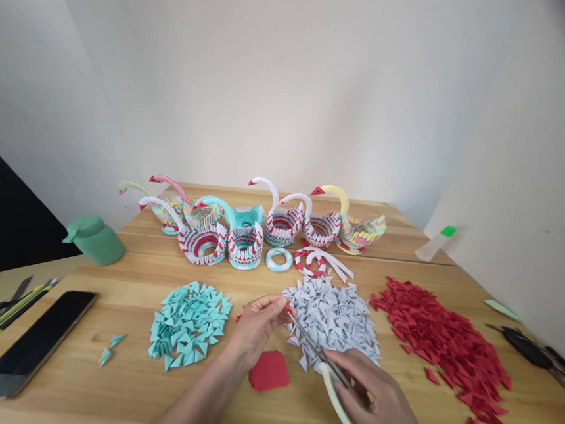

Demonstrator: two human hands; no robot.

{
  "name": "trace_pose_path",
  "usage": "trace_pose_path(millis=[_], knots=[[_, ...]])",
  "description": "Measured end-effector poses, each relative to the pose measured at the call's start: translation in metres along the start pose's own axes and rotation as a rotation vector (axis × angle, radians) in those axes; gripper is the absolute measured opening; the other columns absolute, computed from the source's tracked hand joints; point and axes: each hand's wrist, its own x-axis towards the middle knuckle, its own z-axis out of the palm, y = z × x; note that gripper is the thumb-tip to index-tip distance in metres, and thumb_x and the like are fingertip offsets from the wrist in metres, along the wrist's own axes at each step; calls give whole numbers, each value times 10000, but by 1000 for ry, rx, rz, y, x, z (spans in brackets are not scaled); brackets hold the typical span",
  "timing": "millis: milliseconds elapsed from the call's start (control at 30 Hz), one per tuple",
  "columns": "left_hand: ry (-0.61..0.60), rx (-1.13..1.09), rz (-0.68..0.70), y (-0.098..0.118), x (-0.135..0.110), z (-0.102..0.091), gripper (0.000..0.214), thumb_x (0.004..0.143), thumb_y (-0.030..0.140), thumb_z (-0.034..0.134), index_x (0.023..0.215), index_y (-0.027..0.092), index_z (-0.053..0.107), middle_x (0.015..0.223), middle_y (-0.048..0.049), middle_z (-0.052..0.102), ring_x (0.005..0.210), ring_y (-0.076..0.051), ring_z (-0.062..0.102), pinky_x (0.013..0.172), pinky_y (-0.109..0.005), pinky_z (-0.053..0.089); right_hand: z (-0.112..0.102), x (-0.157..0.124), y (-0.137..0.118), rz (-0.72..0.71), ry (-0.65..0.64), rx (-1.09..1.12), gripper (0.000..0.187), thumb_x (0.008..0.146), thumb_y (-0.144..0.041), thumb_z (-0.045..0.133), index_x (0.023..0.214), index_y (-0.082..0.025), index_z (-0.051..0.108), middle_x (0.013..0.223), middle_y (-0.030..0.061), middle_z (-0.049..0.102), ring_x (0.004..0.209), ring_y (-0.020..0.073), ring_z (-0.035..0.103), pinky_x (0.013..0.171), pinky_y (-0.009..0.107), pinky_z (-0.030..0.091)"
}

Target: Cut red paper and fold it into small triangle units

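My left hand [257, 325] pinches a small red paper scrap [288, 309] at its fingertips, above the wooden table [129, 377]. My right hand [378, 398] grips a pair of scissors [319, 357] with pale handles, blades pointing up toward the scrap and touching it. A red paper square [269, 371] lies flat below my left hand. Three heaps of folded paper triangles lie around: a teal pile [189, 322] left, a white pile [334, 316] under the scissors, a red pile [447, 339] right.
Several paper swans [264, 223] and paper rings [279, 259] stand at the back. A green bottle [94, 239], a phone [37, 342] and cutters [9, 308] lie left. A glue stick [436, 241] and black scissors [537, 351] lie right, near the wall.
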Motion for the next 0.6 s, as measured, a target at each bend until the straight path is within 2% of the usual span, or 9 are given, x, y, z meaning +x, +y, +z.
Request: trace_pose_path(millis=[167, 500, 600], knots=[[-7, 56, 25, -1, -1, 3, 233, 738, 343, 712, 757, 110, 723, 774, -90, 698, 735, -174, 612, 750, -299, 452, 3, 2, -3, -63, 47, -74, 288, 840, -184, 521, 1111, -204, 616, 890, 85, 664, 751, 187, 644, 686, 255, 526], [41, 80, 23, -4, 2, -1, 221, 727, 321, 728, 766, 104, 730, 798, -95, 708, 762, -177, 616, 757, -284, 457, 10, 9, -5, -122, 82, -108, 335, 832, -128, 499, 1151, -177, 590, 864, 86, 641, 765, 192, 639, 700, 275, 511], [44, -13, 12, -3, 4, -3, 213, 733, 316, 726, 773, 107, 724, 788, -83, 706, 734, -163, 624, 729, -267, 464, 8, 7, -5, -107, 63, -41, 321, 833, -122, 507, 1132, -193, 598, 844, 64, 639, 728, 169, 633, 667, 242, 507]])
